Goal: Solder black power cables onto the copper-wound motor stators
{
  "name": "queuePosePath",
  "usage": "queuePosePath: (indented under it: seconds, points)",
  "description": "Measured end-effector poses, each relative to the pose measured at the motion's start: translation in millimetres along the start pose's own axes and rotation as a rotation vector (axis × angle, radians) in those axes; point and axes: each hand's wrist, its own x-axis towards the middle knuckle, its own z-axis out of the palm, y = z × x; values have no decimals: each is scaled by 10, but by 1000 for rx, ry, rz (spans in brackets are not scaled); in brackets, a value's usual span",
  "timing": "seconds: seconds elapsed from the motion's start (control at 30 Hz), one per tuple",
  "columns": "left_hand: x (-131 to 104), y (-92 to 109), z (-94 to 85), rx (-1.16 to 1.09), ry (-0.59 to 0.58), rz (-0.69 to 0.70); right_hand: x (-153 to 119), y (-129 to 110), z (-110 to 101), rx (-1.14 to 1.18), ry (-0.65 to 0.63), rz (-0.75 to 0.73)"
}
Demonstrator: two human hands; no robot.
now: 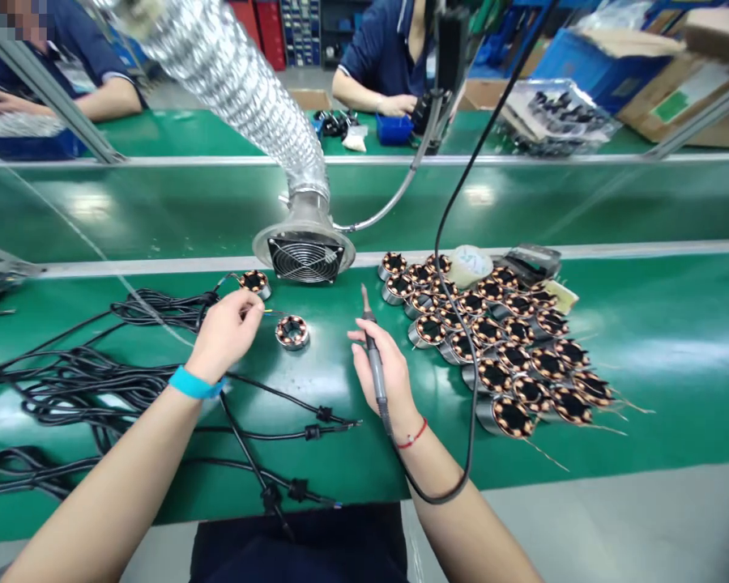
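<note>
My left hand (231, 324) is closed in a pinch on a thin cable end, whose yellow and blue wires (268, 311) stick out to the right. Just beyond its fingers lies a ring-shaped copper-wound stator (254, 282). Another stator (292, 332) sits alone to the right of my left hand. My right hand (381, 364) holds a soldering iron (375, 364) like a pen, tip pointing up and away. The iron's tip is apart from both stators. A blue band is on my left wrist and a red string on my right.
Many stators (489, 330) stand grouped at the right. Coiled black cables (97, 389) cover the left. A fume extractor fan (307, 259) hangs ahead on a foil duct (249, 89). The iron's black cord (441, 219) loops over the right side. Two people sit across the bench.
</note>
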Motion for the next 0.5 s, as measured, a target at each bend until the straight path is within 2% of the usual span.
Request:
queuePosePath:
  seconds: [0.07,0.17,0.23,0.37,0.5]
  points:
    - [134,-107,-90,100,2,-51,0,10,-27,14,3,19]
    - [301,-188,-125,227,-237,-118,-7,0,-28,4,-16,30]
    - [386,-197,-107,256,-337,-145,-10,-12,-20,-12,-31,29]
    - [586,-235,-108,252,-292,-89,4,-10,-17,-45,-38,50]
    - [1031,-377,-201,269,-240,-59,41,39,-15,-82,-25,73]
